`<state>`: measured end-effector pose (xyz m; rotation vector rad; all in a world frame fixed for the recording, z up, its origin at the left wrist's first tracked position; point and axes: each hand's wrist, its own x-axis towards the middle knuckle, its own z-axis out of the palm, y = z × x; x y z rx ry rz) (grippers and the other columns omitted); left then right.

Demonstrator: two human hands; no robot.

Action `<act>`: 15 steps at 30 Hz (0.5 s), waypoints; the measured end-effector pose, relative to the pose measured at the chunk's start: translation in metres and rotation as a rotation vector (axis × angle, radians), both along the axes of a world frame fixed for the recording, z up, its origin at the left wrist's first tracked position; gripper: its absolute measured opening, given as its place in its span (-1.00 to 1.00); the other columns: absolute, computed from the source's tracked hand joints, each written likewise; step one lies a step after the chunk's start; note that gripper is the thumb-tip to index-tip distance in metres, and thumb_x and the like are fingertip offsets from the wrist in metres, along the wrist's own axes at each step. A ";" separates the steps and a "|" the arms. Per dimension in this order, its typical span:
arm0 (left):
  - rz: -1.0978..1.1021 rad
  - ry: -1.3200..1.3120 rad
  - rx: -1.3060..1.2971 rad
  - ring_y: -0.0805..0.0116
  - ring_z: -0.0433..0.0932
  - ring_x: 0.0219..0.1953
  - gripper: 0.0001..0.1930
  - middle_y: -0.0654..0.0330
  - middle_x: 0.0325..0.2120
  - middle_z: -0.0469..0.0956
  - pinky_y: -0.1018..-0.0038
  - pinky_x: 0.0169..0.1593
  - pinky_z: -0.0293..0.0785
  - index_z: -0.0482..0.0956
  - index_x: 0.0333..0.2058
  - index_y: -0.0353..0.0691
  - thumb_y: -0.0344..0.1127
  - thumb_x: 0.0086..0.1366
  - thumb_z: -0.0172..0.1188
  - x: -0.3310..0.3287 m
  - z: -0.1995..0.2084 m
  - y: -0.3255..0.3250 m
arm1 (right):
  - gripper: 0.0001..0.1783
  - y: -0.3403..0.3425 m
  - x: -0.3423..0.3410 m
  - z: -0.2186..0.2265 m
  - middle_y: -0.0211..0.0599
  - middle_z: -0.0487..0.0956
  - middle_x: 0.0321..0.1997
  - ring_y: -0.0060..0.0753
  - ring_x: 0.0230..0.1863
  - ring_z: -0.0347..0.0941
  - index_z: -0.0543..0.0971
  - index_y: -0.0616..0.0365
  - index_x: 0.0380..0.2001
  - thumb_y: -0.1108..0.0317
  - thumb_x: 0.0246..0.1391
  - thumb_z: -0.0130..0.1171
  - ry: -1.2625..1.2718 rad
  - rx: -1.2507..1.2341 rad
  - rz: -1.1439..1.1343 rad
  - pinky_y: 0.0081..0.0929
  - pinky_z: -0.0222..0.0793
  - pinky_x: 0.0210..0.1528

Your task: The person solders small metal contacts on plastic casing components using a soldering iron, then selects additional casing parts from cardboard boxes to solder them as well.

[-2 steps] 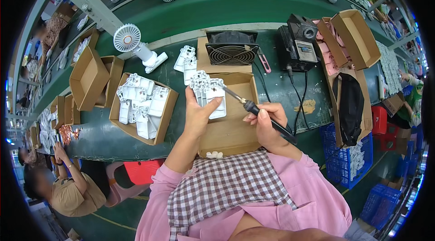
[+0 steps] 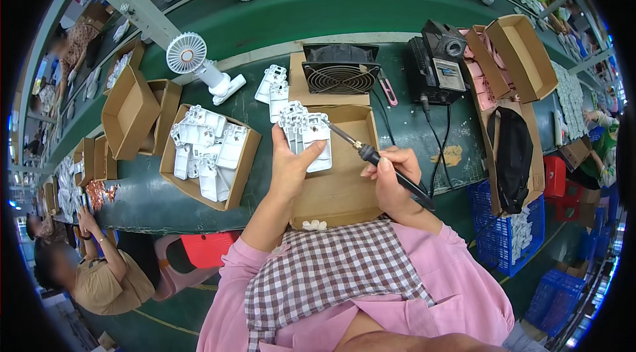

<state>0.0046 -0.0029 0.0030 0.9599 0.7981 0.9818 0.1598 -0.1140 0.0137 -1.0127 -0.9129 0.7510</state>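
Over the open cardboard box in front of me, my left hand (image 2: 291,165) grips several white plastic housings (image 2: 318,147), held upright in a fanned bunch with the thumb across the front one. Small metal parts show near their upper ends. My right hand (image 2: 395,180) is closed around the black handle of a soldering iron (image 2: 371,155), its metal tip pointing up and left. That tip is at the upper right edge of the front housing; whether it touches cannot be made out. More white housings (image 2: 271,84) lie just beyond my left hand.
A cardboard box of white housings (image 2: 245,176) is at left, near a white handheld fan (image 2: 211,77). Beyond my box stand a black cooling fan (image 2: 340,70), a pink-handled tool (image 2: 387,89) and a black soldering station (image 2: 434,67) with cables. A green conveyor (image 2: 298,11) runs behind.
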 end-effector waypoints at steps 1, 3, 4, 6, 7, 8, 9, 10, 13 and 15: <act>0.012 0.005 0.003 0.43 0.44 -0.09 -0.37 0.14 -0.11 0.40 0.50 -0.04 0.41 0.13 0.04 -0.25 -0.52 0.05 0.30 -0.002 0.002 0.001 | -0.86 0.003 -0.002 -0.001 -0.28 0.44 -0.42 -0.60 -0.47 0.39 0.32 0.22 -0.30 0.57 0.10 0.06 -0.005 -0.010 -0.023 -0.63 0.34 -0.38; 0.017 0.017 0.019 0.43 0.44 -0.09 -0.37 0.14 -0.11 0.40 0.50 -0.04 0.41 0.13 0.04 -0.25 -0.51 0.05 0.29 -0.006 0.003 0.004 | -0.84 0.009 -0.005 -0.004 -0.30 0.44 -0.42 -0.63 -0.48 0.37 0.31 0.20 -0.32 0.57 0.09 0.08 -0.056 0.013 -0.041 -0.64 0.31 -0.40; 0.023 0.028 0.029 0.43 0.44 -0.09 -0.37 0.15 -0.11 0.40 0.50 -0.04 0.41 0.13 0.04 -0.25 -0.51 0.05 0.29 -0.007 0.002 0.004 | -0.83 0.010 -0.004 -0.005 -0.31 0.45 -0.43 -0.66 -0.49 0.34 0.31 0.19 -0.34 0.57 0.07 0.11 -0.107 0.032 -0.057 -0.65 0.28 -0.42; 0.026 0.042 0.041 0.43 0.44 -0.08 -0.37 0.15 -0.11 0.40 0.50 -0.03 0.40 0.12 0.04 -0.25 -0.51 0.05 0.29 -0.008 0.001 0.004 | -0.82 0.012 -0.005 -0.002 -0.34 0.45 -0.44 -0.69 -0.49 0.32 0.31 0.18 -0.36 0.56 0.07 0.13 -0.099 -0.002 -0.051 -0.67 0.26 -0.43; 0.023 0.054 0.061 0.42 0.43 -0.08 -0.37 0.15 -0.11 0.40 0.49 -0.03 0.40 0.12 0.04 -0.26 -0.51 0.06 0.29 -0.008 0.001 0.004 | -0.80 0.012 -0.006 -0.001 -0.36 0.45 -0.45 -0.72 -0.49 0.30 0.31 0.18 -0.37 0.55 0.07 0.15 -0.092 -0.028 -0.053 -0.69 0.24 -0.44; 0.023 0.054 0.058 0.42 0.43 -0.08 -0.37 0.15 -0.11 0.40 0.49 -0.03 0.40 0.12 0.04 -0.26 -0.51 0.06 0.29 -0.008 0.000 0.004 | -0.80 0.013 -0.006 0.000 -0.36 0.45 -0.45 -0.72 -0.49 0.30 0.31 0.18 -0.37 0.55 0.07 0.15 -0.093 -0.032 -0.053 -0.69 0.24 -0.44; 0.019 0.070 0.066 0.42 0.43 -0.08 -0.37 0.15 -0.11 0.39 0.49 -0.02 0.39 0.12 0.05 -0.26 -0.52 0.05 0.29 -0.008 -0.001 0.005 | -0.81 0.013 -0.006 0.001 -0.38 0.45 -0.46 -0.74 -0.49 0.29 0.31 0.18 -0.38 0.54 0.07 0.15 -0.099 -0.056 -0.057 -0.70 0.23 -0.44; 0.016 0.087 0.074 0.41 0.43 -0.08 -0.36 0.15 -0.10 0.39 0.48 -0.01 0.39 0.12 0.05 -0.26 -0.52 0.05 0.29 -0.008 -0.002 0.005 | -0.81 0.013 -0.006 0.001 -0.41 0.45 -0.48 -0.76 -0.49 0.29 0.31 0.18 -0.40 0.53 0.07 0.15 -0.106 -0.080 -0.059 -0.71 0.23 -0.45; 0.021 0.119 0.080 0.41 0.43 -0.08 -0.34 0.15 -0.10 0.39 0.48 -0.01 0.38 0.11 0.07 -0.27 -0.53 0.04 0.29 -0.008 -0.005 0.005 | -0.81 0.015 -0.008 0.002 -0.44 0.44 -0.51 -0.78 -0.52 0.27 0.31 0.19 -0.41 0.53 0.07 0.15 -0.091 -0.097 -0.068 -0.73 0.21 -0.48; 0.018 0.121 0.083 0.41 0.43 -0.08 -0.33 0.14 -0.10 0.39 0.48 -0.01 0.38 0.12 0.07 -0.27 -0.54 0.03 0.29 -0.008 -0.006 0.006 | -0.81 0.016 -0.008 -0.001 -0.45 0.44 -0.51 -0.79 -0.52 0.27 0.31 0.19 -0.42 0.53 0.07 0.15 -0.099 -0.097 -0.079 -0.74 0.21 -0.49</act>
